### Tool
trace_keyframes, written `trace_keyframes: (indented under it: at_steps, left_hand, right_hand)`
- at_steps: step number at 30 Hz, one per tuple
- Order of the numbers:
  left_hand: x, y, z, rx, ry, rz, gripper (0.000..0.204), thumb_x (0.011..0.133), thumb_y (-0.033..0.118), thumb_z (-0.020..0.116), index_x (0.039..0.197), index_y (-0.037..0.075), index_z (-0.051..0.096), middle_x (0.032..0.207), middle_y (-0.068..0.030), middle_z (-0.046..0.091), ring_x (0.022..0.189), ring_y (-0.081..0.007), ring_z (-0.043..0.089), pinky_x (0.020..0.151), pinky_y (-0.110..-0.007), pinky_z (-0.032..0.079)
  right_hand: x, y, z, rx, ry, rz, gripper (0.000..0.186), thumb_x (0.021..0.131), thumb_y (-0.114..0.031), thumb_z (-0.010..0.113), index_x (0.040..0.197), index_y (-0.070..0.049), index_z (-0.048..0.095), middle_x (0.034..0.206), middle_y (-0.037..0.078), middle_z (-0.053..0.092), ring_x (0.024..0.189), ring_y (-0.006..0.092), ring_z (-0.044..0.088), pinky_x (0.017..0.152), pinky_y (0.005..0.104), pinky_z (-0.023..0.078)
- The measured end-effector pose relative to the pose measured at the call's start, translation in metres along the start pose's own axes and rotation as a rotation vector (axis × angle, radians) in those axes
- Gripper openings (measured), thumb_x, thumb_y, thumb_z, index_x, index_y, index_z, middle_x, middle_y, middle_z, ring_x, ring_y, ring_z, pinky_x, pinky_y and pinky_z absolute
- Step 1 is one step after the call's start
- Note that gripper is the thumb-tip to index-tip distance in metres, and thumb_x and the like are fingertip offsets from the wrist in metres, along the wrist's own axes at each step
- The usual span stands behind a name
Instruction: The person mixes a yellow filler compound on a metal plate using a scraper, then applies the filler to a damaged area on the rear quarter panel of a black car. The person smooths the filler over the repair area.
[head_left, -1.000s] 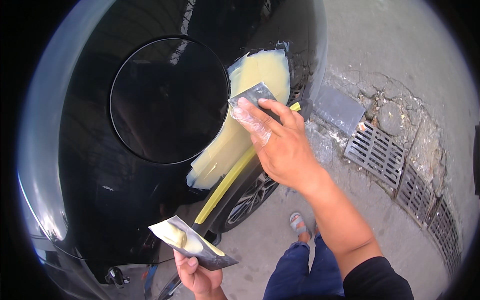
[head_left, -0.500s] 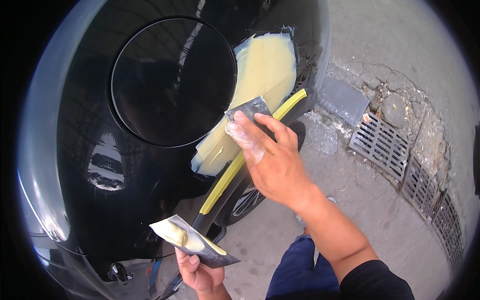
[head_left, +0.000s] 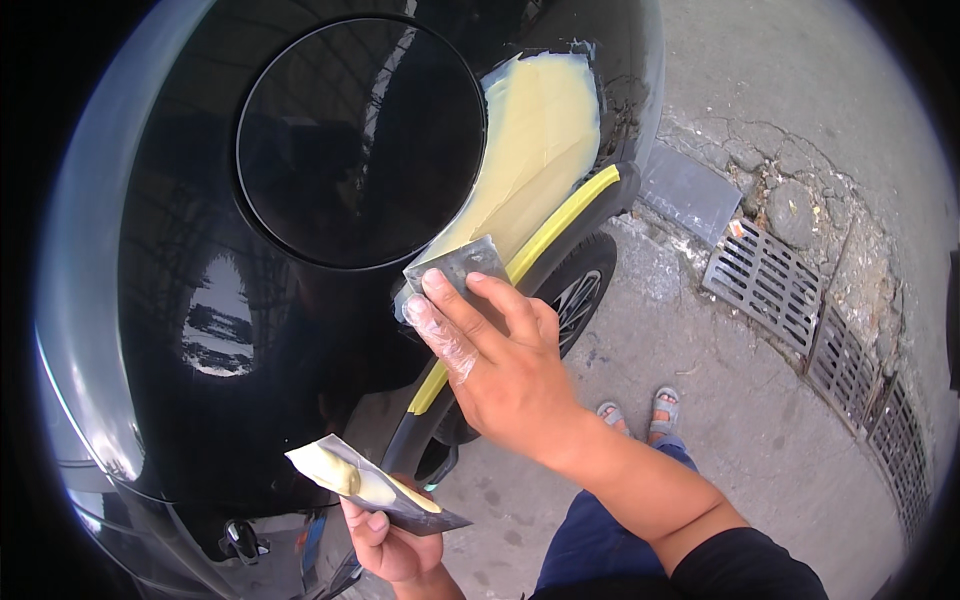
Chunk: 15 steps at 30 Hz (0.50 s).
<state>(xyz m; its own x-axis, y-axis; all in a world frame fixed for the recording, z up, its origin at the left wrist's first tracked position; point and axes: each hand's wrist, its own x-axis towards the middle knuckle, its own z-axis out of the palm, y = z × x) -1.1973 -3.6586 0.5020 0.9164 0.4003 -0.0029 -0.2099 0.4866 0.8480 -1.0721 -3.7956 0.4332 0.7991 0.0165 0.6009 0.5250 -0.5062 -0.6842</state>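
Observation:
A broad coat of pale yellow body filler (head_left: 540, 130) lies on the glossy black car panel (head_left: 310, 330), between the round fuel flap (head_left: 360, 140) and the wheel arch. My right hand (head_left: 510, 365) presses a flat grey filler spreader (head_left: 462, 262) against the lower end of the coat, fingers on its face. Clear plastic film (head_left: 448, 345) wraps one of its fingers. Lower left, my left hand (head_left: 395, 548) grips a dark, thin mixing plate (head_left: 400, 510) by its underside. A mound of yellow filler (head_left: 350, 475) sits on that plate, held off the car.
Yellow masking tape (head_left: 565, 220) runs along the wheel arch trim, above the tyre (head_left: 590, 285). Metal drain grates (head_left: 765, 285) and a flat grey slab (head_left: 690, 190) lie in the cracked concrete at right. My sandalled feet (head_left: 663, 408) stand on the ground below.
My right hand has drawn the spreader down and left along the filler, to its lower end. My left hand still holds the plate, nearly in place. The view has shifted slightly.

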Motion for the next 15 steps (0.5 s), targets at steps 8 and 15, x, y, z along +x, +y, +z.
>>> trace_keyframes:
  at_steps: [8,15]
  left_hand:
    - [0.0,0.003,-0.009,0.007,0.0,0.03,0.055,0.077,0.004,0.054,0.131,-0.001,0.043,0.101,-0.0262,0.064,0.083,-0.0336,0.066,0.069,-0.042,0.059]
    - [0.002,0.005,-0.014,0.01,0.0,0.027,0.057,0.077,0.003,0.055,0.133,0.0,0.043,0.103,-0.0254,0.064,0.086,-0.0338,0.066,0.073,-0.042,0.06]
  right_hand:
    - [-0.015,-0.023,0.01,0.025,-0.011,-0.014,0.048,0.084,-0.014,0.061,0.132,-0.014,0.059,0.145,0.004,0.049,0.123,0.0277,0.044,0.088,0.0509,0.034]
    - [-0.005,0.012,-0.015,-0.004,0.044,0.039,0.051,0.081,-0.009,0.063,0.132,-0.012,0.059,0.143,0.005,0.051,0.122,0.0289,0.044,0.091,0.0461,0.032]
